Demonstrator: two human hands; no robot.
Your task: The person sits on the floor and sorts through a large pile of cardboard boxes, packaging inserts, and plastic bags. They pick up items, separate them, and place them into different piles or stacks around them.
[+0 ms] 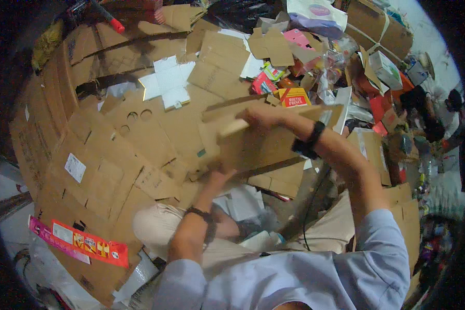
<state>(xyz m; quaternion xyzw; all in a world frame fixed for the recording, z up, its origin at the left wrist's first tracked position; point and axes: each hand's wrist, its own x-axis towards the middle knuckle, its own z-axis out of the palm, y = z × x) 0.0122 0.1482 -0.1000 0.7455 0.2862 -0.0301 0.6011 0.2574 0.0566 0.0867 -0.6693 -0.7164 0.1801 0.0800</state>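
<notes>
A brown cardboard box is tilted up in front of me, with motion blur along its left side. My right hand grips its upper edge, the arm reaching across from the right. At the box's lower left corner is my left hand, too blurred to show whether its fingers close on the cardboard. Below and to the left, flattened cardboard sheets overlap one another. An opened-out white carton lies on the sheets, beyond the hands.
Small printed cartons, including a yellow and red one, are heaped beyond the box. A red printed strip lies on cardboard at lower left. A red-tipped handle juts in at the top. A strapped cardboard bundle stands at upper right.
</notes>
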